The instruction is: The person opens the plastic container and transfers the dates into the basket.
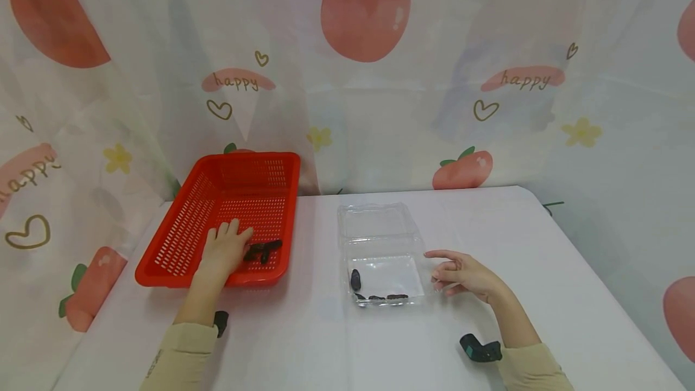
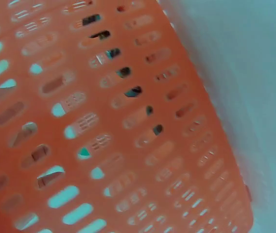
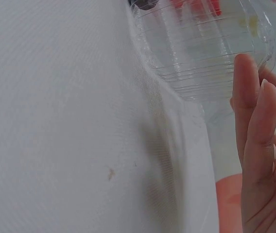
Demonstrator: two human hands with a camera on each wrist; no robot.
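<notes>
My left hand (image 1: 224, 250) reaches over the front wall into the red plastic basket (image 1: 293, 210), fingers spread, thumb side beside several dark oblong pieces (image 1: 265, 248). In the left wrist view the slotted basket wall (image 2: 143, 145) hides the hand, with dark bits showing through the slots. My right hand (image 1: 461, 273) is at the right edge of a clear hinged plastic box (image 1: 388, 276), index finger extended, the others loosely bent. Its fingers (image 3: 246, 87) overlap the box's edge in the right wrist view. Inside the box, a dark oblong piece (image 1: 355, 280) lies at the left, with several along the front.
The box's clear lid (image 1: 378, 222) lies folded back toward the rear. A white-covered table (image 1: 402, 349) carries everything, with a printed cloth (image 1: 391, 119) hanging behind. Black wrist devices (image 1: 480, 349) sit near both sleeves.
</notes>
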